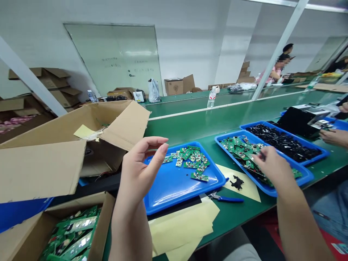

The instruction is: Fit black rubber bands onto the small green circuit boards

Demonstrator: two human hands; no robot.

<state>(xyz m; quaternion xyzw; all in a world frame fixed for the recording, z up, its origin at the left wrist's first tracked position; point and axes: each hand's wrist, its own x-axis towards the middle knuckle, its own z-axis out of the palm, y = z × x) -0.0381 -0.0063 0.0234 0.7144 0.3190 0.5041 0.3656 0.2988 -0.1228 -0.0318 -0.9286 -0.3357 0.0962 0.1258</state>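
My left hand point(143, 168) hangs in the air over the near edge of a blue plastic tray point(170, 190), its thumb and fingers apart with nothing visible between them. That tray holds a loose scatter of small green circuit boards point(190, 159). My right hand point(274, 166) reaches into a second blue tray point(303, 179), its fingertips down among a pile of larger green circuit boards point(239, 150). The hand hides part of that pile, and I cannot tell whether it grips a board.
Blue-handled pliers point(225, 197) and yellowish paper sheets point(179, 224) lie on the green workbench point(190, 127). A cardboard box of green boards point(70, 232) and a flapped carton point(81, 145) stand at left. A co-worker's hand point(334, 137) works beside a tray of black parts point(282, 143).
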